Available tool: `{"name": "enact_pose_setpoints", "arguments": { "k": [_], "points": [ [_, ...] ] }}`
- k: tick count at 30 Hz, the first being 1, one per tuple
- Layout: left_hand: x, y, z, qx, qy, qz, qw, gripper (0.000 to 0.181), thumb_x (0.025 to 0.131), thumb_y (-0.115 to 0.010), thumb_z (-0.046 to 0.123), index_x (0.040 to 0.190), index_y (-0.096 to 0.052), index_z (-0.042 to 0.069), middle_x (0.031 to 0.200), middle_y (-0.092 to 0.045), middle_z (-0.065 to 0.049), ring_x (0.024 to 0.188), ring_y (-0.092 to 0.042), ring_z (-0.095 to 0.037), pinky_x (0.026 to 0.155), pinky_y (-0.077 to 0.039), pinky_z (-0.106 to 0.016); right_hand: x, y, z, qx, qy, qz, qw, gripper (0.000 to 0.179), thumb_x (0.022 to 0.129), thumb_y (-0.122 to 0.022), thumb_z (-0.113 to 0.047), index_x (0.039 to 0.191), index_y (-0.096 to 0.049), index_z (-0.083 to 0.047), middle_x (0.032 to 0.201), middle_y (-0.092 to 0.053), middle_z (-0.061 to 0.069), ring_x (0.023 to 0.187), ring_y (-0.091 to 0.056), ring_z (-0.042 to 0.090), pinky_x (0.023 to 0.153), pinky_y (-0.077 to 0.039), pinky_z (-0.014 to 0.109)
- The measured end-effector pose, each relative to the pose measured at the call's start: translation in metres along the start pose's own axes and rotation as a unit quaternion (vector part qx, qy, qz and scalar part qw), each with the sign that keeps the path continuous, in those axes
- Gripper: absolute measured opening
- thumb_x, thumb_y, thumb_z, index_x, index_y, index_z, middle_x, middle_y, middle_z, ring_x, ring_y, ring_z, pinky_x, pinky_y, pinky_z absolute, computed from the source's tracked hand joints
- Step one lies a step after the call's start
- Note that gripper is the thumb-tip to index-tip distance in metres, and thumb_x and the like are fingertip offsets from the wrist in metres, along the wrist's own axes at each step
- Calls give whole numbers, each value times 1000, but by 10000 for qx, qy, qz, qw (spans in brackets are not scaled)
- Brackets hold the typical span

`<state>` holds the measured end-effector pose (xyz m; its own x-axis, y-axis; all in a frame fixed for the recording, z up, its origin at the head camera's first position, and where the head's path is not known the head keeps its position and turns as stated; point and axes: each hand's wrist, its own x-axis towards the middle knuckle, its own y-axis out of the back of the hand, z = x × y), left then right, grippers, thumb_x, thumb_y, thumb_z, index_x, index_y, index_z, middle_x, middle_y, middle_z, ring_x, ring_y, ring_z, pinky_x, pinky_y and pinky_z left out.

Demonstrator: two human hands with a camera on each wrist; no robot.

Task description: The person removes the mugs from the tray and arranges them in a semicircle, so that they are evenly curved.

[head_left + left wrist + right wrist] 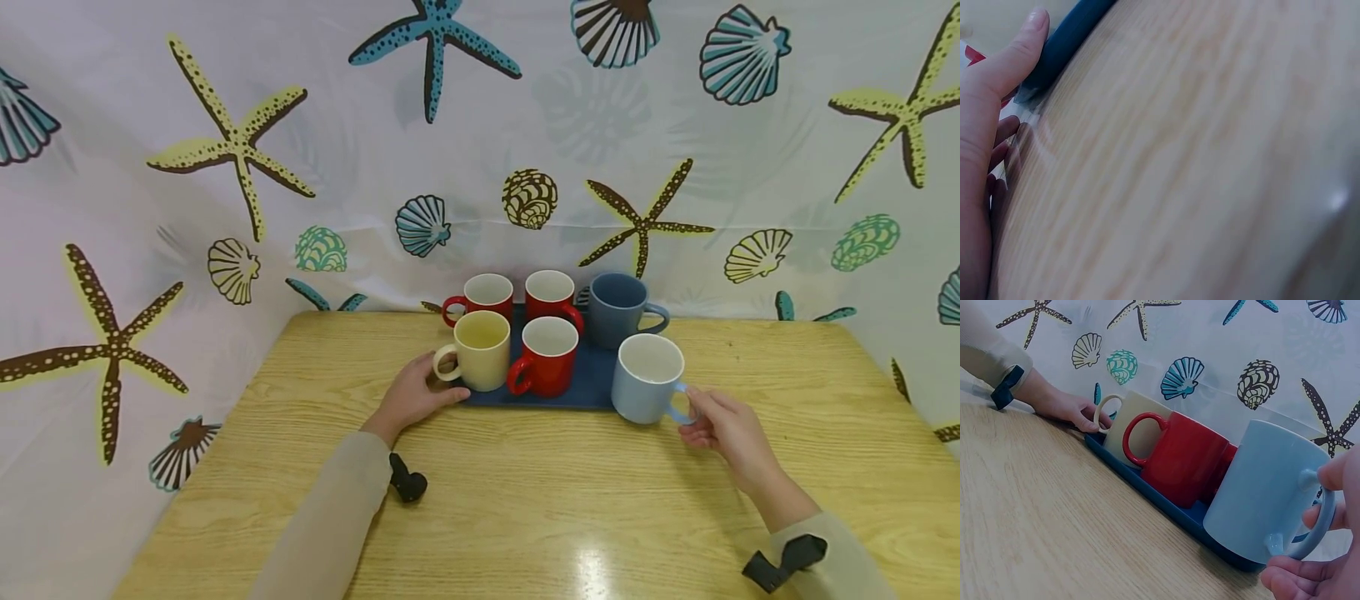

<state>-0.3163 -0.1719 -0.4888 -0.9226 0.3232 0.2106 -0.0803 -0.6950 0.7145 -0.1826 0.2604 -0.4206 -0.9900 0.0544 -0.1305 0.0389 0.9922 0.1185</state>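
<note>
My right hand (731,429) pinches the handle of a light blue mug (643,387), which stands upright over the front right corner of a dark blue tray (592,385). Whether its base touches the tray, I cannot tell. At the tray's left end, my left hand (416,396) grips the corner, thumb along the rim in the left wrist view. Beside that hand is a cream mug (1138,425) with its handle to the left. A red mug (550,367) occupies the front middle. Behind sit two more red mugs and a darker blue mug (617,312).
The tray lies near the back of a wooden table (525,492). A white cloth (480,158) printed with starfish and shells hangs behind it. Black straps (783,562) are on both sleeves.
</note>
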Motion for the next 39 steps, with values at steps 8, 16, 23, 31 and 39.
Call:
{"name": "enact_pose_setpoints", "arguments": {
  "k": [8,16,23,31,39],
  "points": [
    [-1,1,0,64,-18,6,10000,68,71,-70,60,126,-56,22,122,-55,4,116,-49,-18,99,-37,-41,-14,5,3,-77,90,-95,9999,44,95,-51,-40,78,-53,0,74,-62,9,69,-63,17,63,-53,30],
    [0,1,2,43,-3,-7,10000,69,70,-71,59,126,-56,21,122,-56,3,116,-49,-19,98,-37,-42,-25,13,8,-133,74,-173,9997,48,96,-49,-40,80,-52,5,77,-62,9,71,-62,17,63,-53,30],
    [-1,2,3,32,-23,5,10000,70,71,-71,59,126,-56,20,123,-55,2,117,-49,-19,99,-37,-41,-36,20,12,-214,144,-248,9994,47,97,-48,-35,78,-49,8,75,-60,10,69,-62,18,62,-53,30],
    [-1,0,2,10,-30,-9,10000,69,71,-71,58,127,-55,20,124,-55,2,117,-49,-19,99,-37,-42,-49,29,16,-295,84,-291,9991,43,99,-45,-31,78,-48,6,73,-57,7,67,-59,17,61,-51,29],
    [0,-1,0,33,20,3,10000,72,71,-69,60,128,-54,20,126,-54,2,119,-47,-19,99,-36,-42,-64,37,23,-312,-116,-549,9979,41,100,-44,-27,78,-51,7,75,-60,9,67,-59,19,61,-51,32]
  ]
}}
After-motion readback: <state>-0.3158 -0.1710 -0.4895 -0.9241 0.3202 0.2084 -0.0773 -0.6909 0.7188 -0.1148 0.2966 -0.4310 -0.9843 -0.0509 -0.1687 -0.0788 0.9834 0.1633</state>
